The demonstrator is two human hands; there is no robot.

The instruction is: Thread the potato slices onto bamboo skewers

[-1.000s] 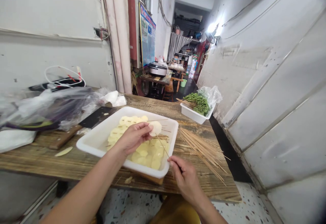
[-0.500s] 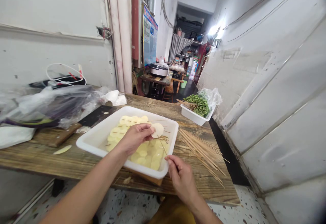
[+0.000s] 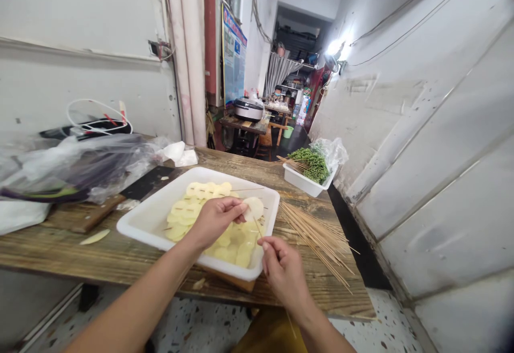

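My left hand [image 3: 217, 222] pinches a round pale potato slice [image 3: 254, 209] above a white plastic tray [image 3: 138, 230]. My right hand [image 3: 283, 272] grips a thin bamboo skewer [image 3: 257, 226], whose tip meets the slice from below. Its other end sticks out beneath my right hand. Several overlapping potato slices [image 3: 236, 240] fill the tray, partly hidden by my hands, and some are threaded on other skewers. A loose pile of bamboo skewers [image 3: 317, 240] lies on the wooden table [image 3: 100, 254], just right of my right hand.
Left of the tray lie a cleaver [image 3: 144, 182] with a wooden handle and a large plastic bag [image 3: 76, 171]. A white tub [image 3: 309, 184] of green peppercorns stands at the back right, by a white wall. A rice cooker [image 3: 249, 109] stands farther down the corridor.
The potato slice and my left hand have shifted slightly right. My right hand has moved up and left, and more of its skewer shows beneath it.
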